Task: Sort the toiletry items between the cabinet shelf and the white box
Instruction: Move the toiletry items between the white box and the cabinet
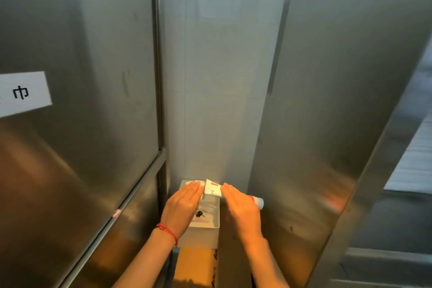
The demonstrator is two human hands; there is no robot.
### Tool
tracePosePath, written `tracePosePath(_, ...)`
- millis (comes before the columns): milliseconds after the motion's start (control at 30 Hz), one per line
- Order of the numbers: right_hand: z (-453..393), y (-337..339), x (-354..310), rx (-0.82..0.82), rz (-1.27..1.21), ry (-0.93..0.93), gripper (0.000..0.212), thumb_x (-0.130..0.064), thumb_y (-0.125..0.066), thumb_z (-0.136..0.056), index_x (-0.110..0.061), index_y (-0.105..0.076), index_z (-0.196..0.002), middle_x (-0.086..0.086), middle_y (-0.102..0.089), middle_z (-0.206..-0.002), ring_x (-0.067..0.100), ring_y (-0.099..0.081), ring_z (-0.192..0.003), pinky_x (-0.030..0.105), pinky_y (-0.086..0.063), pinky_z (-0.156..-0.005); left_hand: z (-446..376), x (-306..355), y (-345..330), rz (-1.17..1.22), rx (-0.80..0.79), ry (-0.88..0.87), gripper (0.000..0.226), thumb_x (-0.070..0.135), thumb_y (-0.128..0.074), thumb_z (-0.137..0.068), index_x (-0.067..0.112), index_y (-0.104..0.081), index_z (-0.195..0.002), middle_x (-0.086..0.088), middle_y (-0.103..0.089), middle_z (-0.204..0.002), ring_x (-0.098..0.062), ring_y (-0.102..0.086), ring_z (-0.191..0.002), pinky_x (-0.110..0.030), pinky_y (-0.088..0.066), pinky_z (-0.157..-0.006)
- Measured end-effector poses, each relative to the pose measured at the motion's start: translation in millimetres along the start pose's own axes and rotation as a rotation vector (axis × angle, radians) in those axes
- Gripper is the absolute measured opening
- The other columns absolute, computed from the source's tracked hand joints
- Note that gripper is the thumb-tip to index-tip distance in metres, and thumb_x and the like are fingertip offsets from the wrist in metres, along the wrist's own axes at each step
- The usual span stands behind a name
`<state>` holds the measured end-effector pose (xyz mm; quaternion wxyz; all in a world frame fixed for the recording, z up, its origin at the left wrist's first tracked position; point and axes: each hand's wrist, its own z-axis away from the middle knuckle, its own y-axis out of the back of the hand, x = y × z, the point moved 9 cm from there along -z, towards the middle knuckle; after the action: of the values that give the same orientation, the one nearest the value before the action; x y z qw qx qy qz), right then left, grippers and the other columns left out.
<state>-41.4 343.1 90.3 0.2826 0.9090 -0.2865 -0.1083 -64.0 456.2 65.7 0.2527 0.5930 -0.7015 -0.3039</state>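
Note:
A small white box (pixel 203 236) stands on the cabinet shelf low in the middle, with clear wrapped sachets and a dark little item (pixel 200 213) inside. My left hand (pixel 183 208) reaches over the box, its fingers straight, touching a white packet (pixel 194 182) at the box's far rim. My right hand (pixel 243 210) lies just right of the box and holds a white toothpaste tube (pixel 213 190) with red print. The tube's flat end points left over the box and its white cap (pixel 260 202) sticks out to the right.
A closed steel cabinet door (pixel 77 77) with a white paper label (pixel 23 93) fills the left. An open steel door (pixel 332 100) stands on the right. A brown cardboard box (pixel 196 266) sits below the white box.

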Motion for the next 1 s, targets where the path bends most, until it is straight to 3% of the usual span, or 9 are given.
tracePosePath(67,-3,-11,5,-0.02,0.023,-0.024,0.055,-0.014,-0.095,-0.035,-0.006,-0.074,-0.085,0.005,-0.073,-0.081,0.015,-0.071,-0.067,0.018,-0.051,-0.05,-4,-7,-7,0.018,0.006,-0.009,0.069,0.013,-0.097,-0.03,0.001,-0.074,-0.094,-0.013,-0.073,-0.093,-0.023,-0.072,-0.084,-0.033,-0.059,-0.068)
tracePosePath(267,-9,-37,13,-0.069,0.038,-0.054,0.058,-0.01,-0.095,-0.035,-0.005,-0.074,-0.089,0.007,-0.073,-0.084,0.018,-0.071,-0.068,0.022,-0.055,-0.055,-9,-27,-24,0.054,0.003,-0.005,0.068,0.007,-0.096,-0.031,0.0,-0.074,-0.095,-0.013,-0.073,-0.093,-0.024,-0.072,-0.084,-0.034,-0.059,-0.067)
tracePosePath(633,-35,-89,35,-0.164,0.023,-0.064,0.066,-0.017,-0.096,-0.037,-0.006,-0.074,-0.098,0.008,-0.074,-0.097,0.021,-0.072,-0.082,0.032,-0.058,-0.061,-34,-66,-51,0.05,-0.033,0.054,0.071,0.018,-0.097,-0.028,0.002,-0.074,-0.093,-0.012,-0.073,-0.093,-0.023,-0.072,-0.084,-0.032,-0.059,-0.066)
tracePosePath(1000,-57,-140,78,-0.19,-0.049,-0.023,0.065,-0.019,-0.097,-0.038,-0.006,-0.074,-0.097,0.008,-0.073,-0.098,0.02,-0.072,-0.085,0.03,-0.057,-0.067,-64,-97,-93,-0.001,-0.057,0.117,0.073,0.018,-0.098,-0.023,0.004,-0.076,-0.092,-0.011,-0.074,-0.093,-0.022,-0.072,-0.084,-0.032,-0.058,-0.065)
